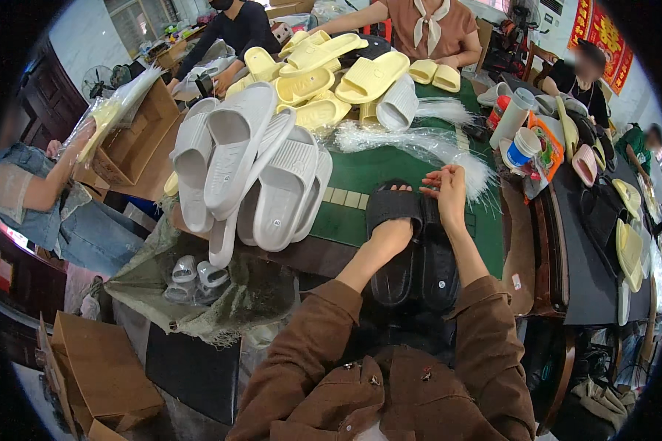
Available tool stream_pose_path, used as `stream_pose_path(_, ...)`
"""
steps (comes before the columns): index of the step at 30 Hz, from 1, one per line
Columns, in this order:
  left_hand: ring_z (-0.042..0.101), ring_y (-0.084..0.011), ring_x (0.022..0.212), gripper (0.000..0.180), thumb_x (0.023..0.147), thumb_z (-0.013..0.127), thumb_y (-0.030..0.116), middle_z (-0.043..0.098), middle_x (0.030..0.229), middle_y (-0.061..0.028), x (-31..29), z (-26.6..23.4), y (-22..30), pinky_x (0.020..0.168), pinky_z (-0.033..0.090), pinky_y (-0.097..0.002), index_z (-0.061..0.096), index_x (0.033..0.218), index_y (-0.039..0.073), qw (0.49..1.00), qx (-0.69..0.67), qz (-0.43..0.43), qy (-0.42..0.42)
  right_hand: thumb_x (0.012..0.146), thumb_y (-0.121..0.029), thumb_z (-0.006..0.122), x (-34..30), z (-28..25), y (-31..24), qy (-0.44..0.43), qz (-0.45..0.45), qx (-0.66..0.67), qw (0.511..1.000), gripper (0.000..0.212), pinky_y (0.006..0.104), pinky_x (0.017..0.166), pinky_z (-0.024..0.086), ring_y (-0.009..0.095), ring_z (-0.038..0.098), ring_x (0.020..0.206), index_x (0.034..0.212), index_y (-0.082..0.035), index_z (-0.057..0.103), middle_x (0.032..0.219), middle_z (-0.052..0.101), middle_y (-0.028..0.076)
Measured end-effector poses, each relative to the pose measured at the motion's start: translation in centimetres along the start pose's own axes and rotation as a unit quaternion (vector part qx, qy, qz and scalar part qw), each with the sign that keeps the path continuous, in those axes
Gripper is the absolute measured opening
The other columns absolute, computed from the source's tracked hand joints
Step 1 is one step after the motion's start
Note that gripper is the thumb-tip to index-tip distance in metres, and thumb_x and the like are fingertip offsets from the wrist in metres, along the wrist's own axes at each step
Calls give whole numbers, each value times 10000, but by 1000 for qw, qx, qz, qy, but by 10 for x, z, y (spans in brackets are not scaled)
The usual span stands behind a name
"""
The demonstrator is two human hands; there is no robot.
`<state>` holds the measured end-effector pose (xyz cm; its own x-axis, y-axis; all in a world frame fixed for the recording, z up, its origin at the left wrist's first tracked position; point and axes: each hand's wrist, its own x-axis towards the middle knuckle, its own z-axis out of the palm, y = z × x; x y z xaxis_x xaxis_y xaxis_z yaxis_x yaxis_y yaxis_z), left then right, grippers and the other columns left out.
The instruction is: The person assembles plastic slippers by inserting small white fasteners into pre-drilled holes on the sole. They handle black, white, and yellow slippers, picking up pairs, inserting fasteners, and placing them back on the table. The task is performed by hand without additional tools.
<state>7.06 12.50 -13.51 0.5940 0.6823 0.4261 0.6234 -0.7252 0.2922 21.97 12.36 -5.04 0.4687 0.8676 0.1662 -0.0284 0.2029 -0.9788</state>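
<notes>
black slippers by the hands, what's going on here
The person's left hand is through the strap of the left black slipper, fingertips showing at its toe. The right hand is raised near the front of the right black slipper; whether it pinches anything is unclear. Grey slippers are piled to the left.

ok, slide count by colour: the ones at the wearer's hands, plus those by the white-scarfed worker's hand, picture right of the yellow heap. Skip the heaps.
Black slides: 2
Yellow slides: 2
Total: 4
</notes>
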Motion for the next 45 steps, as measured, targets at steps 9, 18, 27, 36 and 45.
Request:
stream_pose_path(9,611,-468,924,281,928,500,146,610,1033,-322,-27,-73,48,831,500,-511,552,1088,-80,993,-107,-45,6,1043,-148,358,2,-3,7,42,13,56,997,154,366,700,591,187,600,766,1091,-8,402,904,561,130)
stream_pose_path(18,622,-372,803,142,914,559,165,616,830,-159,-5,-149,72,688,484,-463,580,883,28,974,-194,-75,86,1027,-134,382,6,-9,15,49,-29,47,997,151,307,769,546,177,611,816,1123,-22,419,957,608,134)
stream_pose_path(27,606,-342,1029,414,871,592,215,659,1074,-167,53,-63,25,920,444,-446,570,1232,14,985,-131,-116,-6,1045,-155,358,4,-9,-1,58,-72,89,992,182,348,820,550,172,591,879,1051,-29,489,975,590,103)
stream_pose_path(36,605,-322,1038,377,879,593,292,664,1077,-141,49,-56,15,940,421,-446,625,1172,57,986,-143,-83,-9,1046,-153,369,15,-28,-79,88,-198,133,967,178,379,914,530,162,578,919,1015,-32,496,1005,572,88)
stream_pose_path(45,614,-327,1019,264,859,629,267,662,1055,-142,64,-65,16,878,465,-446,656,1025,62,980,-156,-88,-86,1043,-123,374,-11,-50,-167,124,-413,58,901,178,377,985,479,205,595,1048,1065,-15,514,1103,580,118)
